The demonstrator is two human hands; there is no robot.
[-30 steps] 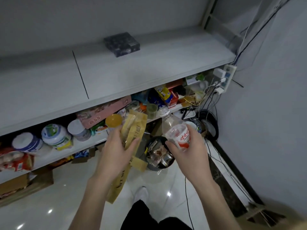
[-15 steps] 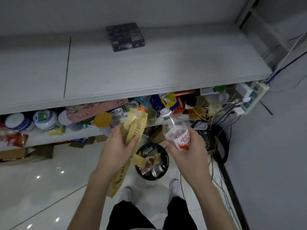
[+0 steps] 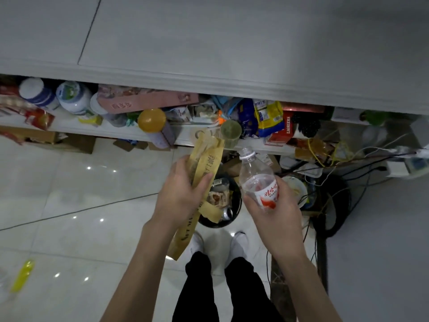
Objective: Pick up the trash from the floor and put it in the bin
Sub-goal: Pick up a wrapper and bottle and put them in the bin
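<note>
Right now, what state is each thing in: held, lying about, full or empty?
left hand, grips the paper bag over the bin.
paper bag, held, not yet dropped.
right hand, grips the plastic bottle.
plastic bottle, looks empty, tilted, held near the bin.
bin, on the floor, open, holding trash.
yellow wrapper, lying on the floor, untouched.

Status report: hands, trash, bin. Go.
Left hand grips paper bag. Right hand grips plastic bottle. Both over bin, part full. Nothing blocks the drop.
</note>
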